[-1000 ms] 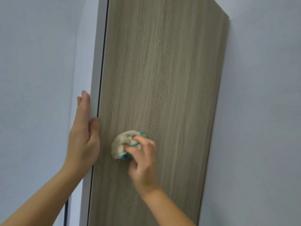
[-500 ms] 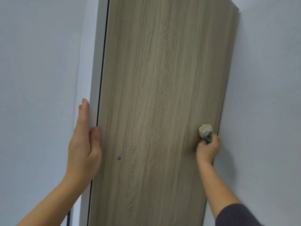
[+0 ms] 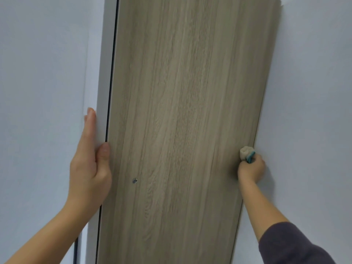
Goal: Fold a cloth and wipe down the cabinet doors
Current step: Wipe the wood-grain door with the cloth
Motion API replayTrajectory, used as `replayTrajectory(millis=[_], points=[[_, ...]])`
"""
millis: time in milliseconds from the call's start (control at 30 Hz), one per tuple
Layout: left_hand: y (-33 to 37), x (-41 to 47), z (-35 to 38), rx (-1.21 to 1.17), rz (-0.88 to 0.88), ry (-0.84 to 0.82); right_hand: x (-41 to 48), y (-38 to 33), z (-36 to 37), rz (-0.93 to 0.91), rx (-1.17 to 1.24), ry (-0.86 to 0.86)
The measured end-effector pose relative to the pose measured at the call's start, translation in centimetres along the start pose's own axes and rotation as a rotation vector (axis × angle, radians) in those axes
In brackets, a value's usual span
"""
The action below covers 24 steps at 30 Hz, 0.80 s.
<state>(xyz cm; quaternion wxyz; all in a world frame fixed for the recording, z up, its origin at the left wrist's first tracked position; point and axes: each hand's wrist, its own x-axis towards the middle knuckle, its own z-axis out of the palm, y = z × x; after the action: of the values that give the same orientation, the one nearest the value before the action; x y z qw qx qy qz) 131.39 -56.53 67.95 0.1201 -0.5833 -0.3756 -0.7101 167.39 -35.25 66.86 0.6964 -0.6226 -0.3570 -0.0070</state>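
While the left hand (image 3: 89, 166) clasps the left edge of the cabinet door (image 3: 182, 130), fingers laid flat along the pale outer face and thumb (image 3: 103, 151) pressed on the wood-grain side, the right hand (image 3: 251, 169) is closed in a fist around the cloth (image 3: 246, 152) at the door's right edge. That cloth is bunched into a small cream wad with a teal strip showing, and it pokes out above the fist, touching the door just where the wood grain meets the wall (image 3: 314, 92). A small round metal fitting (image 3: 134, 180) sits on the door's face, lower left of its middle and just right of the left hand. A dark grey sleeve (image 3: 289, 244) covers the right forearm below the door's right edge, while the left forearm is bare
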Motion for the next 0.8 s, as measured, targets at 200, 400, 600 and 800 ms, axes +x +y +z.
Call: replayTrajectory(millis=[200, 400, 600, 800], points=[[0.1, 0.1, 0.2, -0.017, -0.006, -0.001, -8.0, -2.4, -0.8, -0.170, 0.203, -0.068], [0.6, 0.0, -0.2, -0.060, -0.059, -0.045, -19.3, -6.2, -2.8, -0.365, 0.437, -0.225], [0.5, 0.2, -0.5, -0.064, -0.039, -0.048, -27.0, -7.8, -3.2, -0.546, 0.468, -0.305], [0.2, 0.4, -0.5, -0.084, -0.018, -0.058, -30.8, -8.2, -4.1, -0.906, 0.333, -0.405]])
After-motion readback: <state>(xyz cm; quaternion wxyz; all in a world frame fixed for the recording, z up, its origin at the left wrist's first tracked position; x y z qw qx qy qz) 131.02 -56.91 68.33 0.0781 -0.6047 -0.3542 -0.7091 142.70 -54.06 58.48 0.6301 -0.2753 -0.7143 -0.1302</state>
